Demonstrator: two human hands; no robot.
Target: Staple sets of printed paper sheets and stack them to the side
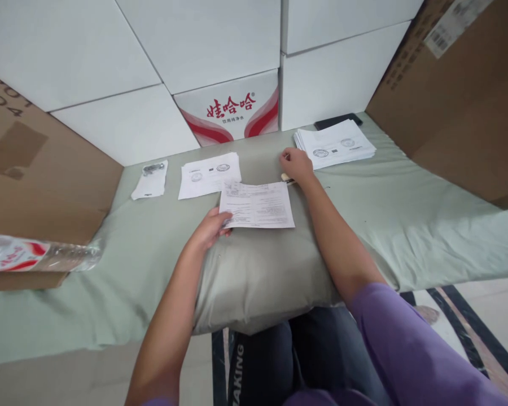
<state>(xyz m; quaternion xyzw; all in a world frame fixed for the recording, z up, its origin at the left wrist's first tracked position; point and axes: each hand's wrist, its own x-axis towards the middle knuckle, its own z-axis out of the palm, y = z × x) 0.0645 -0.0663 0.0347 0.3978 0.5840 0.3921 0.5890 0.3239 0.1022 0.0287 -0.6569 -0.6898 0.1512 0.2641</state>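
Paper sheet [259,206] should handle light, limp, easily creased; edges suit holding. Left grip [214,228] pinches its lower-left corner; curled right grip [297,164], cannot tell if holding.

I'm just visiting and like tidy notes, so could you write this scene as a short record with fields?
Left hand: holds a printed sheet
Right hand: fingers curled, beside the thick paper stack; contents unclear
Left papers: round marks, partly behind the sheet
Behind stack: dark flat object
Cover: pale green cloth
Far left: bottle lying on its side
Backdrop: white boxes, one with red lettering
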